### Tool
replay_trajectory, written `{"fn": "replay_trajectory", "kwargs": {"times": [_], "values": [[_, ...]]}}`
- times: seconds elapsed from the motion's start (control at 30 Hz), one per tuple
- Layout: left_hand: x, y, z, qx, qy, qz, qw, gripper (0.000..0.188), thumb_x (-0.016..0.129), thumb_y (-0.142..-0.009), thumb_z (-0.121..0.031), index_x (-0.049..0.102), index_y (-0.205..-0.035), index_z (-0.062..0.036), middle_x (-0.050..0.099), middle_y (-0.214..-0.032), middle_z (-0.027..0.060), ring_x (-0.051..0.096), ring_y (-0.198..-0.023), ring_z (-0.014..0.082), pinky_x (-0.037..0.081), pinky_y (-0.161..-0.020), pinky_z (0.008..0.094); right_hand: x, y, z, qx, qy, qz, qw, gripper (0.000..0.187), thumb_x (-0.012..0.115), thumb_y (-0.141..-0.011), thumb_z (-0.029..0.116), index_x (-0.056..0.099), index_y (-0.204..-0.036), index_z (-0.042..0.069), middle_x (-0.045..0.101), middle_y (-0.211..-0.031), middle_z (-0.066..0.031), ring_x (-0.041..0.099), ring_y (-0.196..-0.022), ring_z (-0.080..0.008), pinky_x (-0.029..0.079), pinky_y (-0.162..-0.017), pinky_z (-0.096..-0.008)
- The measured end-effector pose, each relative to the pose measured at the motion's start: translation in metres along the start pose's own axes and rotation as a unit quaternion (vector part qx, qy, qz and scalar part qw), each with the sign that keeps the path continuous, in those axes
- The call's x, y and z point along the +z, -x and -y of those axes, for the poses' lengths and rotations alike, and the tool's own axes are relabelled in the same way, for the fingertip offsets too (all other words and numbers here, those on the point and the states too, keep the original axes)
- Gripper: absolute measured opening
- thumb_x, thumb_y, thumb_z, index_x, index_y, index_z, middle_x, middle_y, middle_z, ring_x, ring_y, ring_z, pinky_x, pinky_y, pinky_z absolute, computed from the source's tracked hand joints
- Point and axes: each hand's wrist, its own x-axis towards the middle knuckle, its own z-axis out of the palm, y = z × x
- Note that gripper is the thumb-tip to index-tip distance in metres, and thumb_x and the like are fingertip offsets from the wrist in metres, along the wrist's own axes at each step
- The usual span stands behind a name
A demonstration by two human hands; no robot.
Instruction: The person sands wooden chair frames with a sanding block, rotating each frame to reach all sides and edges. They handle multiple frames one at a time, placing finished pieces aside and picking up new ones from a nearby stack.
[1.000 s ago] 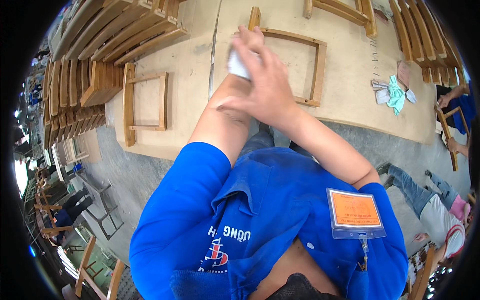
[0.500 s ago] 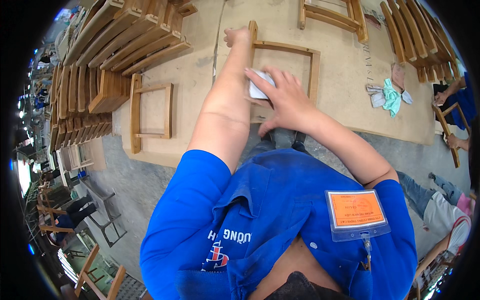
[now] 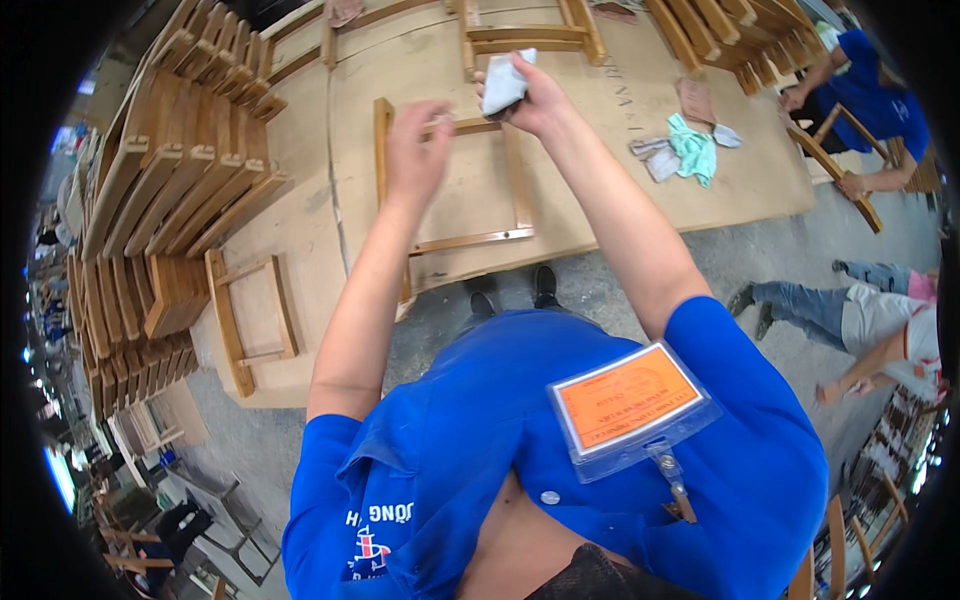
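Observation:
A wooden frame (image 3: 523,185) lies on the cardboard-covered table in front of me. My left hand (image 3: 418,155) hovers over its long left post, somewhat blurred, with the thumb apart from the fingers and nothing visible in it. Over the far rail, my right hand (image 3: 538,98) grips a whitish folded pad (image 3: 508,82) with a dark underside. I cannot tell whether the pad is cloth or abrasive sheet. Just beyond the pad stands another wooden frame (image 3: 530,45).
Stacked wooden frames (image 3: 170,185) rise on the left, with more stacked parts (image 3: 715,40) at the far right. A single frame (image 3: 240,325) lies at the table's near left. Green and grey rags (image 3: 692,150) lie to the right. A co-worker in blue (image 3: 880,95) holds a frame.
My left hand has come back toward me from beyond the frame's post. My right hand, with the pad, has moved away from my left arm and farther out. My view has shifted.

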Motion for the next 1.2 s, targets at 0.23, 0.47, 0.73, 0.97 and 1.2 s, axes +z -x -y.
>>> {"fn": "replay_trajectory", "kwargs": {"times": [0.23, 0.47, 0.73, 0.97, 1.2], "values": [[0.067, 0.039, -0.162, 0.22, -0.034, 0.216, 0.951, 0.06, 0.053, -0.08, -0.065, 0.059, -0.127, -0.0279, 0.024, -0.15, 0.016, 0.014, -0.139, 0.0442, 0.014, -0.107, 0.064, -0.039, -0.094, 0.033, -0.044, 0.096, -0.16, 0.981, 0.048, 0.046, -0.097, 0.042, 0.041, -0.129, 0.006, 0.06, -0.104, -0.0221, 0.061, -0.086, -0.036, 0.049, -0.077, -0.0535], [0.068, 0.051, -0.141, 0.199, -0.016, 0.262, 0.944, 0.074, 0.049, -0.072, -0.078, 0.054, -0.132, -0.0337, 0.015, -0.155, 0.0154, 0.004, -0.14, 0.0472, 0.009, -0.106, 0.0692, -0.084, -0.114, 0.062, -0.059, 0.114, -0.202, 0.971, 0.046, 0.053, -0.095, 0.04, 0.042, -0.122, 0.005, 0.059, -0.089, -0.019, 0.059, -0.067, -0.0303, 0.05, -0.058, -0.0454], [0.007, 0.142, 0.028, -0.282, -0.132, 0.16, 0.937, 0.018, 0.071, -0.08, -0.019, 0.069, -0.09, -0.004, 0.067, -0.089, 0.0114, 0.064, -0.087, 0.0271, 0.049, -0.078, 0.0349, -0.21, -0.044, 0.061, 0.024, 0.495, -0.09, 0.864, 0.03, 0.054, -0.093, 0.026, 0.054, -0.113, 0.004, 0.063, -0.084, -0.0074, 0.059, -0.073, -0.0166, 0.047, -0.062, -0.0294], [-0.033, 0.198, 0.137, -0.199, -0.256, 0.028, 0.946, 0.033, 0.07, -0.081, -0.03, 0.067, -0.099, -0.0021, 0.066, -0.092, 0.0175, 0.062, -0.093, 0.0304, 0.047, -0.083, 0.0419, -0.284, 0.008, 0.074, 0.038, 0.186, -0.323, 0.927, 0.036, 0.045, -0.098, 0.015, 0.034, -0.129, -0.001, 0.056, -0.109, -0.0237, 0.063, -0.089, -0.0359, 0.058, -0.074, -0.0473], [-0.01, 0.22, 0.176, -0.507, -0.239, 0.002, 0.828, 0.066, 0.08, -0.069, -0.032, 0.053, -0.118, 0.0032, 0.064, -0.103, 0.0241, 0.06, -0.106, 0.035, 0.046, -0.093, 0.0421, -0.231, 0.002, 0.077, -0.004, 0.324, -0.102, 0.941, 0.028, 0.061, -0.086, 0.01, 0.051, -0.111, 0.002, 0.06, -0.082, -0.0058, 0.059, -0.069, -0.0168, 0.05, -0.056, -0.0335]]}}
